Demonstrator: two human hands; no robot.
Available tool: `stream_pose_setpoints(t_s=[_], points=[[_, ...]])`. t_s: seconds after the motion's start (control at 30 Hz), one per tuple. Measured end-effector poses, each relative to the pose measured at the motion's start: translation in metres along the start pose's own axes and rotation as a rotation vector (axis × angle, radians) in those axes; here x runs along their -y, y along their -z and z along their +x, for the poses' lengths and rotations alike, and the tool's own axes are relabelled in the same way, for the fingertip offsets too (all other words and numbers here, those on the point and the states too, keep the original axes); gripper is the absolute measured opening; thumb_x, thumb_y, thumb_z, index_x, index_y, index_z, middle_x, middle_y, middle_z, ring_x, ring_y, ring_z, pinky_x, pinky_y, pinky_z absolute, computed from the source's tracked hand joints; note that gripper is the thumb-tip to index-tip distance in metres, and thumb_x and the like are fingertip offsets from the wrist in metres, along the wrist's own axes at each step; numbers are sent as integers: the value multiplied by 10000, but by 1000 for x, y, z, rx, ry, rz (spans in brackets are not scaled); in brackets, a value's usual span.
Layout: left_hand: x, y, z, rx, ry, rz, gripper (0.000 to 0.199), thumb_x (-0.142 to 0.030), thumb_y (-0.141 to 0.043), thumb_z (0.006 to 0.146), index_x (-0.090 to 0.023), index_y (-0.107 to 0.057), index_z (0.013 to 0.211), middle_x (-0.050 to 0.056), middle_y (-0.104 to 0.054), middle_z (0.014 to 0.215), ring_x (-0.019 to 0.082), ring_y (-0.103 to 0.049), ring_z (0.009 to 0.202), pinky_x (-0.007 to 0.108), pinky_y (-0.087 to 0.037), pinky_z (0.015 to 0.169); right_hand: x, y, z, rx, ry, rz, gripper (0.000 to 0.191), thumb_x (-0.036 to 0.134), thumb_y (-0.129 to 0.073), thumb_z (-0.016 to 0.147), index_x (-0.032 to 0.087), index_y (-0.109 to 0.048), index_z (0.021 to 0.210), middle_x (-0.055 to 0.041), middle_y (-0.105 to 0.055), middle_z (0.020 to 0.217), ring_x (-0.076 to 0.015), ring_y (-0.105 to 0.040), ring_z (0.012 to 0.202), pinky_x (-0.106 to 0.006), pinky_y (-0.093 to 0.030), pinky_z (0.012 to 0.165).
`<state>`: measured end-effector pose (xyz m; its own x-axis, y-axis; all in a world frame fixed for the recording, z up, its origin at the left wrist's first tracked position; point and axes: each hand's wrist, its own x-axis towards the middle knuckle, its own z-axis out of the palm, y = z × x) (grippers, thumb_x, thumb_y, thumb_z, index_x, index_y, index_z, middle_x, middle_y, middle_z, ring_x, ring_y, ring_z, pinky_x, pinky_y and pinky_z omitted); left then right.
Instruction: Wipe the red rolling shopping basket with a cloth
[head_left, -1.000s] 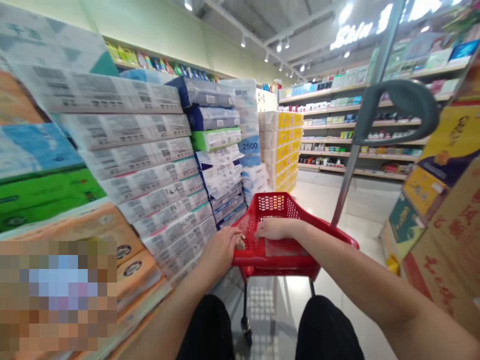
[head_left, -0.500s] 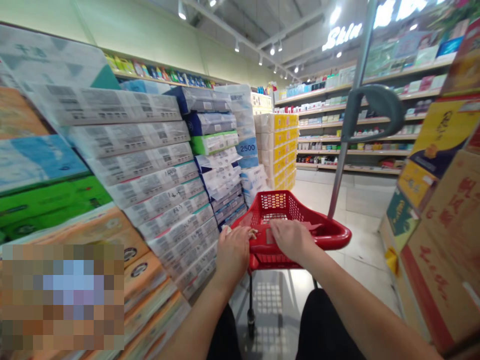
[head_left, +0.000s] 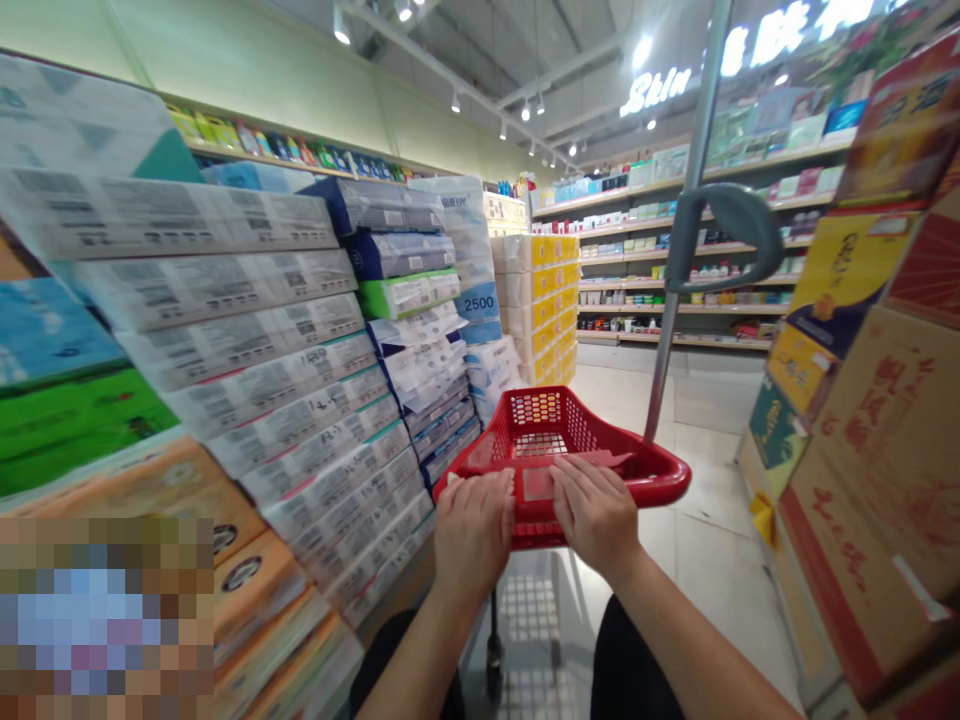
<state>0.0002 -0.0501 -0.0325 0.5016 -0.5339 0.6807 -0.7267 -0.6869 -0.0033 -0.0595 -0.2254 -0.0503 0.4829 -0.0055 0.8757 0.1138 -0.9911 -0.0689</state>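
Note:
A red plastic shopping cart [head_left: 551,400] stands in front of me, with a mesh basket and a wide handlebar. My left hand [head_left: 474,525] is closed over the left part of the handlebar, knuckles up. Beside it, my right hand [head_left: 602,515] curls over the bar right of a pale label [head_left: 538,484]; its thumb side faces the left hand. From the cart's right side rises a metal pole [head_left: 661,375] bearing a grey loop-shaped grip [head_left: 724,238], which neither hand touches. The undersides of my fingers are hidden.
Close on the left are tall stacks of wrapped paper packs [head_left: 277,330] and orange packs [head_left: 262,565]. Yellow-and-white packs [head_left: 536,300] stand ahead. Cardboard boxes [head_left: 885,480] line the right. A pale tiled floor [head_left: 697,540] runs toward stocked shelves [head_left: 675,255].
The side stacks have shifted left in view and the near left packs look closer. My right hand, blurred before, now rests clearly on the handlebar. Both hands stay at the cart.

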Motion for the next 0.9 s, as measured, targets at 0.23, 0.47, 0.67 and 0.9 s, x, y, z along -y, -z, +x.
stream_pose_setpoints(t_s=[0.23,0.47,0.67,0.9], points=[[21,-6,23,48,111,81,320,-322,-325,983,-219,-628,973,52,-683,933,219,-568,932,407,-331,927,-4,-20,-1,-10,-5,-42,272,230,-489,926,219,-674,1125,-32,-682,1165,-193,-618,1101,-330,-341,965],[24,-16,41,111,73,114,363,-346,-285,991,-209,-610,901,56,-658,875,213,-552,877,382,-321,850,-11,-28,6,69,-96,-46,308,227,-433,960,199,-641,1185,-52,-651,1224,-197,-559,1177,-348,-309,1024],[22,-15,26,70,68,32,360,-356,-270,997,-222,-604,1020,58,-648,981,219,-521,983,391,-293,936,-11,-24,-1,124,-83,-60,332,237,-411,968,194,-611,1230,-67,-623,1266,-209,-525,1206,-365,-295,1029],[28,-15,17,105,34,-67,370,-364,-274,998,-223,-570,1170,74,-611,1159,230,-464,1115,392,-230,1025,-11,-23,0,158,-95,-91,343,250,-376,984,183,-596,1238,-65,-602,1294,-205,-489,1238,-362,-269,1042]])
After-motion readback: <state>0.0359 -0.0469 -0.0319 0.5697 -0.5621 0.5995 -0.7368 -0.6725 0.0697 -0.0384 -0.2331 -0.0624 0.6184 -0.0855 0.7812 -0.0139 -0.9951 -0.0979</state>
